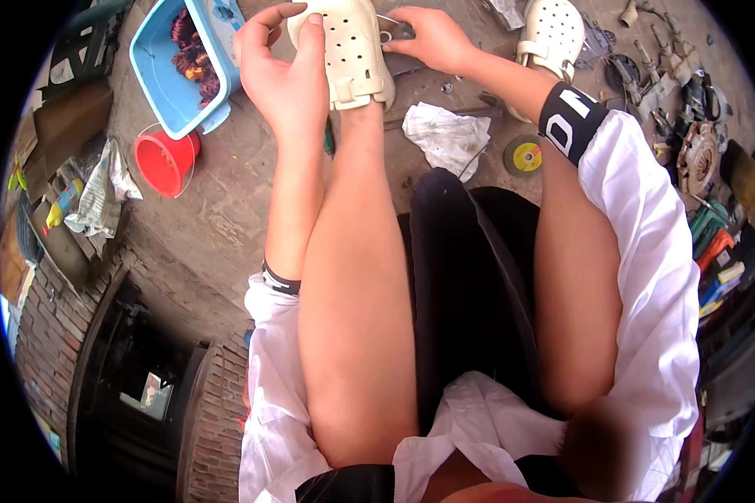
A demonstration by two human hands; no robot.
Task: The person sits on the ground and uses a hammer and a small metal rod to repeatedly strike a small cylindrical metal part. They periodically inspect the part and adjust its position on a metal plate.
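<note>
Brownish, dirty ground (201, 251) spreads below everything I see through the head camera. For places, I use the left cream-coloured perforated clog (356, 54). Just to its right, a thin grey metal rod (387, 18) is at the right hand (436, 40); whether this hand is clamped on it, I cannot tell. Overlapping the clog's left side, the left hand (281, 80) is bent, its grip unclear to me. Left of the clog is a blue rectangular plastic basin (155, 67); to its lower right lies a crumpled white cloth (445, 134).
</note>
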